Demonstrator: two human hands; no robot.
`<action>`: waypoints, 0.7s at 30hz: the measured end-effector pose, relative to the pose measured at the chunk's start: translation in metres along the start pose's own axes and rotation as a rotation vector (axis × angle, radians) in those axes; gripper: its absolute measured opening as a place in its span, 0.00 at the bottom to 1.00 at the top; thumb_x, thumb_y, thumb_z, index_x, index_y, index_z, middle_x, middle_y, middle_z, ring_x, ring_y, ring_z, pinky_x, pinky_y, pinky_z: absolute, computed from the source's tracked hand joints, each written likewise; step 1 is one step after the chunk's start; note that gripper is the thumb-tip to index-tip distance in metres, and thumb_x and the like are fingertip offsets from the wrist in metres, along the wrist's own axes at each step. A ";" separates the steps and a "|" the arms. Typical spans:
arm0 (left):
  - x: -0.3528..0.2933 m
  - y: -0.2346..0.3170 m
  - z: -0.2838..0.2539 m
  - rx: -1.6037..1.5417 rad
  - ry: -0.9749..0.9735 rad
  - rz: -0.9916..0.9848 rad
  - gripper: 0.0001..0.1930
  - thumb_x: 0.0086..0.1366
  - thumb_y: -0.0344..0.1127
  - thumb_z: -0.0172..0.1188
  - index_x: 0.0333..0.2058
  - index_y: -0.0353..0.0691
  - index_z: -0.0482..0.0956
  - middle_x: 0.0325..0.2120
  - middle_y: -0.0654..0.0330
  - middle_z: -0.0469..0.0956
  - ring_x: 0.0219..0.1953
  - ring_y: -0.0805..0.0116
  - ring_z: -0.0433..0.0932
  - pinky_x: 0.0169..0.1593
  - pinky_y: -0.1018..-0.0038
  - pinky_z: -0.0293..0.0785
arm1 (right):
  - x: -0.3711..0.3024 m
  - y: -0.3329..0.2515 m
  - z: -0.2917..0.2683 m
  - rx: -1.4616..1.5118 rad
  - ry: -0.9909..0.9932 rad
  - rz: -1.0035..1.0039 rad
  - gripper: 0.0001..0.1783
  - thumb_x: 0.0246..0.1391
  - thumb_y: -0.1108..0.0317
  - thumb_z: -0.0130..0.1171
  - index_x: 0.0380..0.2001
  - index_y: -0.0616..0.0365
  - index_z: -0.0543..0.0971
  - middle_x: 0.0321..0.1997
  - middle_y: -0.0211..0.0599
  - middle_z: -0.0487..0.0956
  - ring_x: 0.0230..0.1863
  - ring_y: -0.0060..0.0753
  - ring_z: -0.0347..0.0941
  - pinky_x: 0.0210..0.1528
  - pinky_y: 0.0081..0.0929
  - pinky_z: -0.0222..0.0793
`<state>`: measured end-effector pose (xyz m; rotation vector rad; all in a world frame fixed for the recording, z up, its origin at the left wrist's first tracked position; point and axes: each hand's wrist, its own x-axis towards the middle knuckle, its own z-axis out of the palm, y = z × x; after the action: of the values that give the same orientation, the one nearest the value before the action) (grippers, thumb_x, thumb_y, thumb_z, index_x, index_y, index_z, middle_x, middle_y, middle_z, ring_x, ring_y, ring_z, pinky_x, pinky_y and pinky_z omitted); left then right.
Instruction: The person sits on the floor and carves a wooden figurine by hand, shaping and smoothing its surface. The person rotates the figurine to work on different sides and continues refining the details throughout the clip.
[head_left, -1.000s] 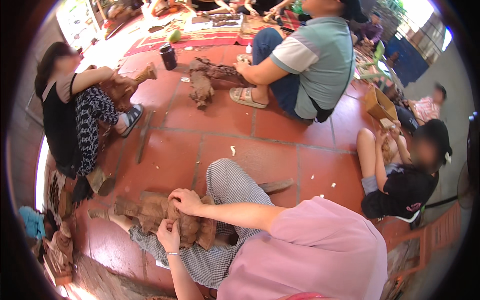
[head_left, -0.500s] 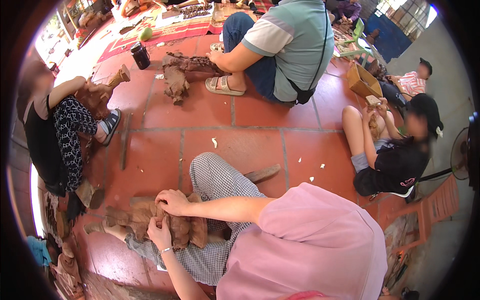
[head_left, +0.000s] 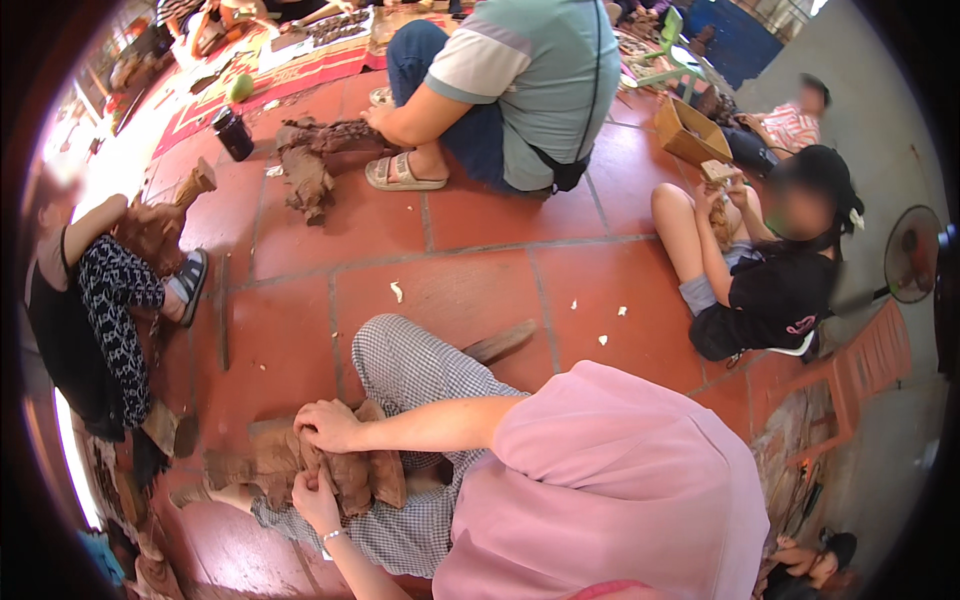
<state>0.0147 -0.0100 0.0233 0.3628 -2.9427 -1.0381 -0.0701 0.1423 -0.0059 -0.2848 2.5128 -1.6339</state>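
Observation:
A brown carving [head_left: 350, 482], lumpy and wood-like, lies across my lap on checked trousers, its narrower part reaching left over my shin. My right hand [head_left: 327, 427] rests on its upper side with the fingers curled down against the surface. Just below, my left hand [head_left: 316, 500], with a bracelet at the wrist, presses its fingertips together close against the carving. Whatever may be between those fingertips is too small to make out. Both hands are close together, and they hide part of the carved surface.
A flat wooden stick [head_left: 500, 342] lies beyond my knee, and a long thin strip [head_left: 222, 312] farther left. Pale scraps [head_left: 397, 291] dot the red tile floor [head_left: 440, 285]. Several people sit around with brown carvings; a black flask [head_left: 232, 134] stands far left. A red chair [head_left: 850, 385] is at right.
The view has shifted, so people and floor appear farther left. Both my hands stay on the carving, with only slight movement of the fingers. The person at right still holds a pale block.

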 end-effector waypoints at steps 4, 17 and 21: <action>0.011 0.007 0.009 0.110 0.128 0.064 0.14 0.58 0.39 0.68 0.25 0.34 0.77 0.17 0.55 0.78 0.20 0.60 0.76 0.29 0.65 0.72 | 0.001 0.001 0.004 0.013 0.004 -0.002 0.10 0.52 0.63 0.55 0.34 0.50 0.82 0.46 0.30 0.80 0.50 0.40 0.73 0.54 0.41 0.65; 0.014 0.006 0.012 0.166 0.138 0.137 0.11 0.57 0.35 0.66 0.25 0.34 0.77 0.17 0.54 0.78 0.20 0.58 0.76 0.28 0.65 0.71 | -0.001 0.000 0.005 -0.015 -0.011 0.016 0.10 0.52 0.63 0.55 0.35 0.49 0.82 0.46 0.29 0.80 0.52 0.39 0.72 0.55 0.42 0.63; 0.001 0.001 -0.002 0.141 0.041 0.136 0.10 0.58 0.34 0.65 0.25 0.34 0.77 0.17 0.54 0.78 0.20 0.58 0.77 0.28 0.65 0.71 | -0.001 -0.002 0.004 -0.009 -0.006 0.006 0.10 0.53 0.62 0.54 0.35 0.49 0.82 0.46 0.30 0.80 0.51 0.39 0.73 0.54 0.41 0.64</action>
<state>0.0139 -0.0103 0.0256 0.1782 -2.9632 -0.8010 -0.0681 0.1385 -0.0061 -0.2826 2.5152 -1.6170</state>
